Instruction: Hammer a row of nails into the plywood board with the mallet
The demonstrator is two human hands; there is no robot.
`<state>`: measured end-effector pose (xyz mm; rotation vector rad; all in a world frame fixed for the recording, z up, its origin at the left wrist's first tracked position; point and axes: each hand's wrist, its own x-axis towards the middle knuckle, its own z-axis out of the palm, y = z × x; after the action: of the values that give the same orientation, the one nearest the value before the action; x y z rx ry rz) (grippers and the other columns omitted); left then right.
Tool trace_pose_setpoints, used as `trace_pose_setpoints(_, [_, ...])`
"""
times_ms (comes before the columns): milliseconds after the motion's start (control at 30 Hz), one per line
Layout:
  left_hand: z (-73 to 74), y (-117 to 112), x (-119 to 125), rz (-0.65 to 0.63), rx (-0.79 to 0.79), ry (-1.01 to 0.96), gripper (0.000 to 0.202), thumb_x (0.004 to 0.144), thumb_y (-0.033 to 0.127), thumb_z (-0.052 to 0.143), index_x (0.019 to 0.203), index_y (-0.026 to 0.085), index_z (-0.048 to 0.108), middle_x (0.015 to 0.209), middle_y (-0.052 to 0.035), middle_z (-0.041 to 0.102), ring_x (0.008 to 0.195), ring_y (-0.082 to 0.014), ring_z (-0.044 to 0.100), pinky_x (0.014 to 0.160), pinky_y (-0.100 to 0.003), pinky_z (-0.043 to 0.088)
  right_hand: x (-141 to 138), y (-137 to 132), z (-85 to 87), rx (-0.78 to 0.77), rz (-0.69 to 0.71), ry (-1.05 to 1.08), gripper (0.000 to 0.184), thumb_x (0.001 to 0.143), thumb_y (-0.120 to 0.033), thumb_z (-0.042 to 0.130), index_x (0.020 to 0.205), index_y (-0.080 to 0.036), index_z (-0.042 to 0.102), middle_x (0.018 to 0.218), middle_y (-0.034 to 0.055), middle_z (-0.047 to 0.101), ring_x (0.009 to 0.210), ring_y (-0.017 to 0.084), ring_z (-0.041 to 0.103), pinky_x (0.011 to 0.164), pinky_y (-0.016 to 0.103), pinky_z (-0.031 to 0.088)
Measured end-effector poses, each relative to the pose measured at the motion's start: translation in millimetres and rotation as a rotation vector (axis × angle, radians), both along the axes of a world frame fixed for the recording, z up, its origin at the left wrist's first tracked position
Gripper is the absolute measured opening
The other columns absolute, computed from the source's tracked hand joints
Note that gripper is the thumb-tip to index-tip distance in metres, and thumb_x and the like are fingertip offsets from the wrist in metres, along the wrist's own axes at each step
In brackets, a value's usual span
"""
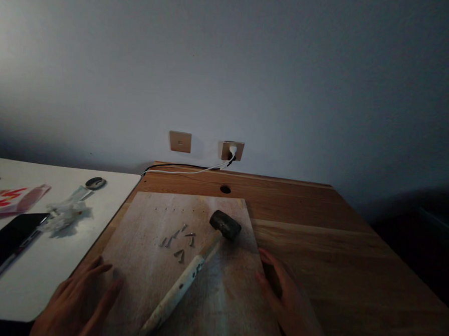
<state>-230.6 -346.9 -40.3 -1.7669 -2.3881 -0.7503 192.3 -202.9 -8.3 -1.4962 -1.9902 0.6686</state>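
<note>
A wooden board point(225, 298) lies flat on the brown table, with a row of small holes near its far edge. Across it rests a hammer point(183, 283), its black head toward the far right and its worn pale handle running to the near left. Several loose nails point(181, 241) are scattered left of the hammer head. My left hand point(80, 301) lies on the board's left edge, fingers spread. At the right edge, my right hand point(285, 296) touches the board's side with thumb and fingers apart. Neither hand touches the hammer.
On the left, a white table point(110, 202) carries a black device point(9, 244), a crumpled plastic bag point(66, 215), a red-and-white packet point(15, 199) and a dark round object point(95, 183). Cables run along the wall to a socket point(233, 151). The brown table point(335, 274) has a round hole point(225, 189).
</note>
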Motion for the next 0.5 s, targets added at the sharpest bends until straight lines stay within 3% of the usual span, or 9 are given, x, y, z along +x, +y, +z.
trace_pose_setpoints(133, [2.8, 7, 30, -0.166, 0.022, 0.03, 0.04, 0.1, 0.055, 0.052, 0.129, 0.029, 0.064, 0.128, -0.0061, 0.077, 0.106, -0.0303, 0.078, 0.087, -0.045, 0.069, 36, 10, 1.1, -0.007, -0.155, -0.06, 0.048, 0.099, -0.054, 0.048, 0.132, -0.024, 0.065, 0.127, 0.0122, 0.078, 0.119, 0.034, 0.074, 0.101, 0.055, 0.06])
trace_pose_setpoints(267, [12.9, 20, 76, -0.358, 0.114, -0.051, 0.034, 0.101, 0.048, 0.058, 0.13, 0.032, 0.063, 0.123, -0.0024, 0.079, 0.103, -0.0251, 0.08, 0.087, -0.035, 0.068, 91, 15, -1.3, 0.005, -0.282, -0.123, 0.055, 0.092, -0.062, 0.049, 0.127, -0.023, 0.067, 0.12, 0.0158, 0.08, 0.115, 0.039, 0.075, 0.1, 0.058, 0.06])
trace_pose_setpoints(367, [20.1, 34, 93, -0.433, 0.031, -0.128, 0.027, 0.102, 0.044, 0.058, 0.124, 0.032, 0.067, 0.116, -0.0014, 0.081, 0.097, -0.0223, 0.08, 0.082, -0.03, 0.068, 124, 12, -2.7, -0.01, -0.368, -0.157, 0.056, 0.092, -0.063, 0.048, 0.127, -0.022, 0.067, 0.119, 0.0167, 0.08, 0.113, 0.041, 0.075, 0.099, 0.061, 0.059])
trace_pose_setpoints(500, [34.8, 65, 102, -0.455, -0.014, -0.059, 0.023, 0.101, 0.041, 0.056, 0.112, 0.029, 0.072, 0.113, -0.0047, 0.078, 0.102, -0.0257, 0.076, 0.086, -0.039, 0.066, 134, 4, 0.2, 0.026, -0.369, -0.175, 0.049, 0.095, -0.059, 0.049, 0.126, -0.024, 0.066, 0.119, 0.0155, 0.079, 0.114, 0.039, 0.074, 0.098, 0.059, 0.06])
